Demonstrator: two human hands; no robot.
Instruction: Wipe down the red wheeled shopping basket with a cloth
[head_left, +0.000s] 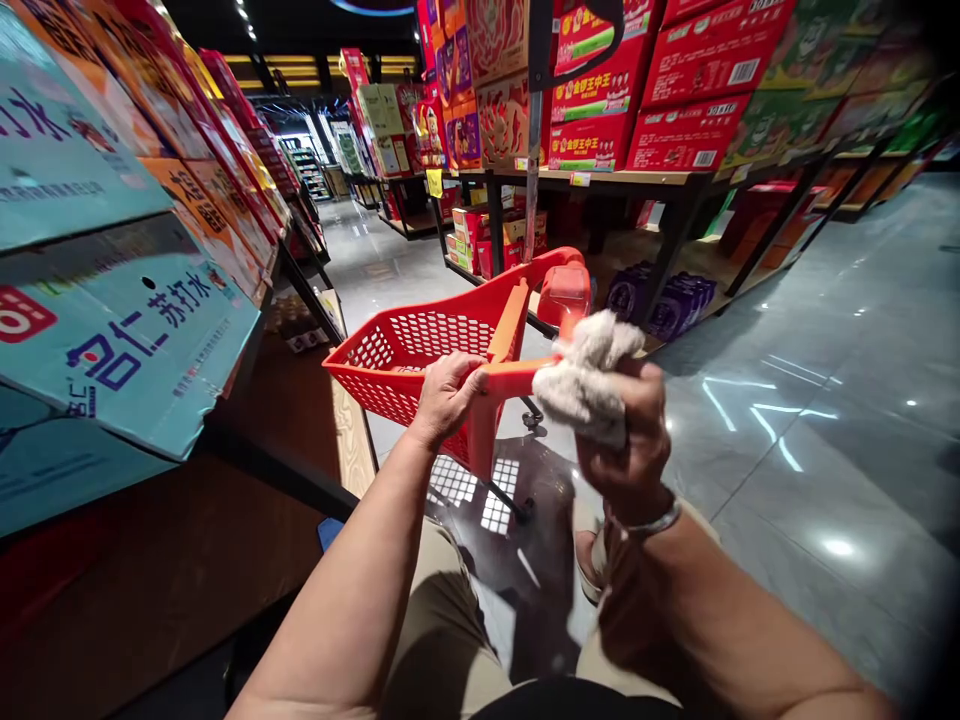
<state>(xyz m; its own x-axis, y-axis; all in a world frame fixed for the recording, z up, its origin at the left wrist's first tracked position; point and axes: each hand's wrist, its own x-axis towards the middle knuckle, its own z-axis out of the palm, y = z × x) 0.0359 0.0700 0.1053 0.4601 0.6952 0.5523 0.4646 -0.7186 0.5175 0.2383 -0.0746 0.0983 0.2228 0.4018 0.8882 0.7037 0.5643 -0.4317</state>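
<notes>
Red cart [450,335], grey-white cloth [581,390] at its handle [514,379].
Left hand [448,400]: fingers clamped on handle's left end. Right hand [630,435]: fingers clamped on cloth, which bulges leftward past them.

White glare blazes off the polished floor [840,480], and light punches through the red cart [431,345], a crisp grid amid shadow! The cloth [581,385] looks blurred, the far right stretching, softening, sinking into black.

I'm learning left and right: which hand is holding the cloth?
The right hand, with the silvery bracelet, holds the whitish cloth; the left hand grips the red shopping cart handle instead.
</notes>
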